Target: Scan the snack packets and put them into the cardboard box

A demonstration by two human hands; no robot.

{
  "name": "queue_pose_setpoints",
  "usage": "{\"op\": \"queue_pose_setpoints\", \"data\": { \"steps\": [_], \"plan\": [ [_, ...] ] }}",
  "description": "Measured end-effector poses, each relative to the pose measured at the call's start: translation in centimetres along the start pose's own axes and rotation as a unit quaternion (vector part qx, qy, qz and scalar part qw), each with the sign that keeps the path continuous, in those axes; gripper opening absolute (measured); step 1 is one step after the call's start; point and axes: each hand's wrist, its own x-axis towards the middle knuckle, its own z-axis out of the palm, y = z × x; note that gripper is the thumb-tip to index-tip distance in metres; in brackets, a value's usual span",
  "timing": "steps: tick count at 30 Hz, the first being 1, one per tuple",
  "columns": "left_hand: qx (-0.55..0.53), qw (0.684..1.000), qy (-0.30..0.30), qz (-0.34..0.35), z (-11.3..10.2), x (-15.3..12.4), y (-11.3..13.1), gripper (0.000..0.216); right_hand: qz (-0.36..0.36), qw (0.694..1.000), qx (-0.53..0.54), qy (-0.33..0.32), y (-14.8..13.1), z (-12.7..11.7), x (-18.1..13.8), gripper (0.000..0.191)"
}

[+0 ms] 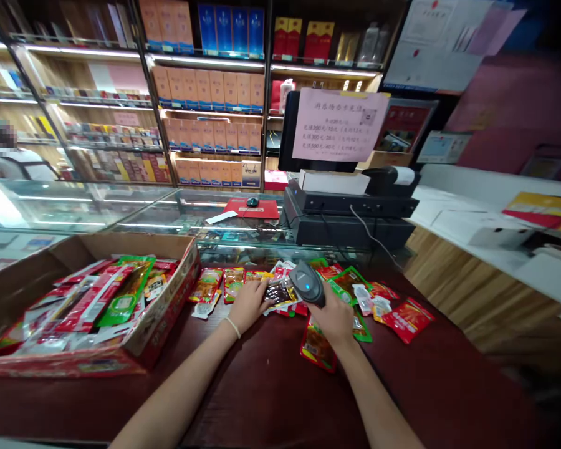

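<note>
My right hand grips a dark handheld barcode scanner with a blue light, its head aimed down and left. My left hand lies on a dark snack packet right under the scanner, fingers curled on its edge. Several small red, green and orange snack packets are scattered over the dark red counter around both hands. One red packet lies beneath my right wrist.
An open cardboard box full of packets sits at the left. Behind are a glass display case, a cash register with monitor and pink notice, a red mouse pad with mouse, and stocked shelves. A person stands at far left.
</note>
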Motion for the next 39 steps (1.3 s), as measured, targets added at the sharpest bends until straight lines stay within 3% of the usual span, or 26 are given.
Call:
{"op": "queue_pose_setpoints", "data": {
  "steps": [2, 5, 9, 13, 19, 39],
  "plan": [
    [-0.017, 1.0, 0.025, -0.007, -0.4, -0.2, 0.2, 0.054, -0.012, 1.0, 0.003, 0.009, -0.1, 0.0, -0.3, 0.042],
    [-0.103, 0.991, 0.072, -0.043, -0.9, -0.5, 0.4, 0.035, -0.019, 1.0, 0.003, 0.011, -0.4, -0.2, -0.6, 0.04],
    [-0.238, 0.951, 0.127, -0.15, -0.9, -0.9, -0.2, 0.023, -0.041, 0.999, 0.012, 0.015, -0.7, -0.5, -0.9, 0.036],
    [-0.3, 0.922, 0.144, -0.199, -0.5, -0.9, -1.0, 0.02, -0.074, 0.996, 0.046, -0.004, -0.9, -0.3, -1.2, 0.039],
    [-0.322, 0.913, 0.149, -0.204, -0.4, -0.8, -1.2, 0.019, -0.121, 0.986, 0.074, -0.085, -1.7, -0.5, -1.8, 0.04],
    [-0.295, 0.924, 0.127, -0.208, -0.5, -0.7, -1.0, 0.021, -0.095, 0.992, 0.04, -0.071, -1.7, -1.0, -1.3, 0.036]
  ]
}}
